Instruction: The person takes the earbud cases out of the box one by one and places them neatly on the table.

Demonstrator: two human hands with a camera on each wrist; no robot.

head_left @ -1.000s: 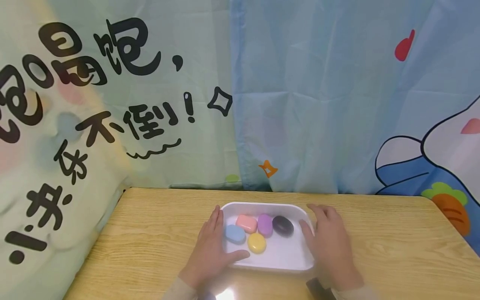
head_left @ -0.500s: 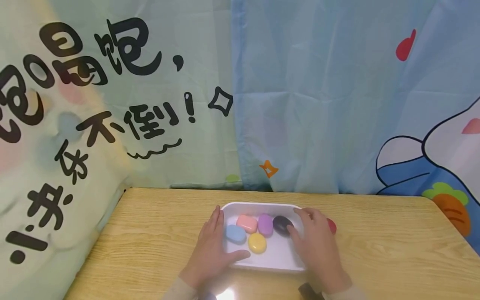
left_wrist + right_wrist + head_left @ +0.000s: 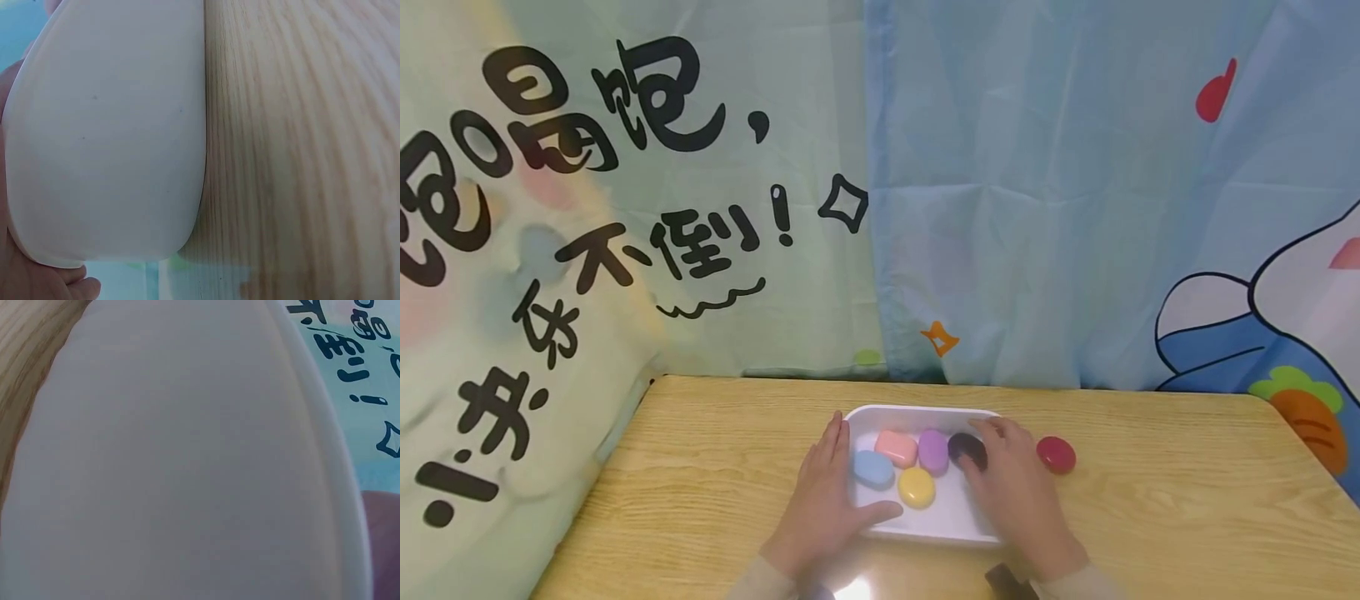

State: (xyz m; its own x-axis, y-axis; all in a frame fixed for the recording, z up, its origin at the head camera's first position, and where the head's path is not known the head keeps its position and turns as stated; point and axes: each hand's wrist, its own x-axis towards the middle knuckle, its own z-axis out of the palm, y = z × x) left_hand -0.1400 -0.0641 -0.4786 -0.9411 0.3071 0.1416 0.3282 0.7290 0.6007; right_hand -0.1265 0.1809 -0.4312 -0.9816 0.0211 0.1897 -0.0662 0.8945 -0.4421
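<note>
A white rectangular tray (image 3: 951, 512) sits on the table, holding several smooth pebble-like pieces: blue (image 3: 874, 469), pink (image 3: 896, 448), purple (image 3: 933, 452), yellow (image 3: 917, 487) and black (image 3: 962, 448). My left hand (image 3: 820, 492) lies along the tray's left rim, fingers straight and thumb stretched over the near inside. In the left wrist view, its fingers (image 3: 25, 275) press against the rim beside the outer wall. My right hand (image 3: 1018, 492) reaches over the right side, thumb and fingertips at the black piece, partly covering it; I cannot tell if it is gripped.
A round red piece (image 3: 1056, 455) lies on the wooden table (image 3: 1187, 483) right of the tray. Behind the table hangs a printed curtain (image 3: 985, 208). In the right wrist view the white tray wall (image 3: 175, 456) fills most of the picture.
My right hand has moved left from the tray's right edge to the black piece, uncovering the red piece. The left hand keeps its place on the rim.
</note>
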